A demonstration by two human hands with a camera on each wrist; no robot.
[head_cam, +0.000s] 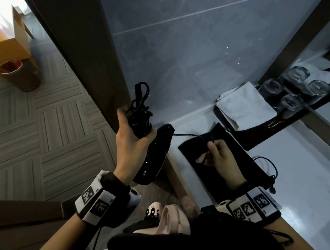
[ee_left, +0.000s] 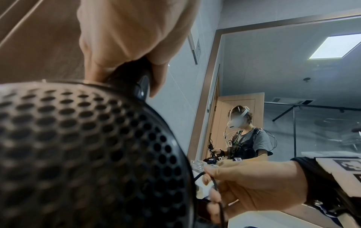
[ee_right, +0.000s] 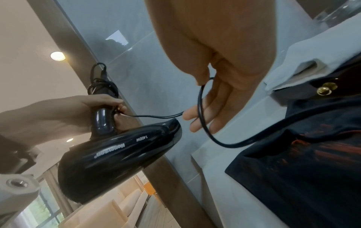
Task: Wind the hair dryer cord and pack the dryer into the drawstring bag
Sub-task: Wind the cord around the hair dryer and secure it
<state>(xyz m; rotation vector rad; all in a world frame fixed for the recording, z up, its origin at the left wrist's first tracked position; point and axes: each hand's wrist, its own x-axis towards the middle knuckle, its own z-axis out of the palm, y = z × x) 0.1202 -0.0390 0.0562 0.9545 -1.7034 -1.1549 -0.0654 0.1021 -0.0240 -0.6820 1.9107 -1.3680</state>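
The left hand is raised in front of the wooden door frame, with the wrist below and the fingers up. Its fingers are wrapped around the handle of the black hair dryer, and they also hold the wound part of the cord against this handle. The body of the dryer hangs below the hand, with the nozzle pointing to the right. It is in the air, at the left edge of the white counter.

From the handle a loose part of the cord goes right to the right hand. This hand is low, just above the black drawstring bag, which lies flat on the counter. The thumb and the fingers pinch the cord, and the other fingers are loosely bent.

Farther right lie a white cloth and some upturned glasses.
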